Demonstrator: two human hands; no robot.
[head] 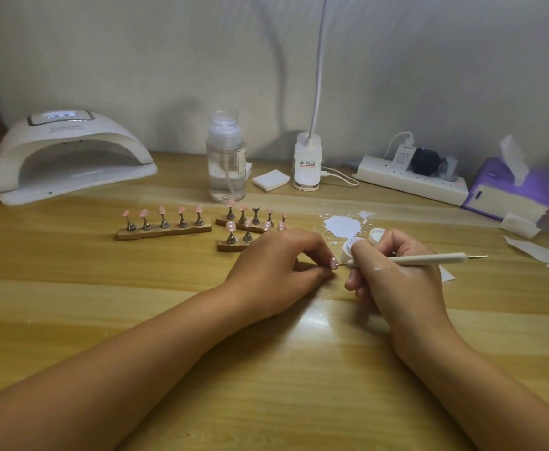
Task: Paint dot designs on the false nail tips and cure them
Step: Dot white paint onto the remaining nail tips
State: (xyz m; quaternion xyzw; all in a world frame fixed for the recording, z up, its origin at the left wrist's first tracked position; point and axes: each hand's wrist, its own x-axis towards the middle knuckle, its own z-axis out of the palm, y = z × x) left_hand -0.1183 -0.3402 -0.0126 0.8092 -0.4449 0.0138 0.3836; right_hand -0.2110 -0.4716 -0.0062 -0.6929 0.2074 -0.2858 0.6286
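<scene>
in the head view, the left hand (276,268) is pinching a pink nail tip (333,263) between thumb and forefinger, with the other fingers curling underneath. the right hand (393,275) is gripping a white dotting tool (429,258) like a pen, its fingers closed round the shaft. the tool's fine point is aiming at the nail tip, right beside the left pinch. both hands are resting low on the wooden table (136,304).

just behind the right hand's grip, a small white jar (351,246) is sitting open. the knuckles are hiding most of it, though what is inside seems to be white. its lid (377,236) is lying upturned just beside it, and a white puddle (344,225) is spreading on the table behind both.

behind the left pinch, two wooden stands (231,245) are holding pink tips on metal posts, some of them showing white dots. a third stand (165,232) is carrying five more tips further to the left.

well behind the hands, a pump bottle (226,157) is standing partly filled with clear liquid. a curing lamp (71,157) is glowing at its display far to the left. far to the right of the tool grip, a purple tissue box (507,190) is offering one sheet.
</scene>
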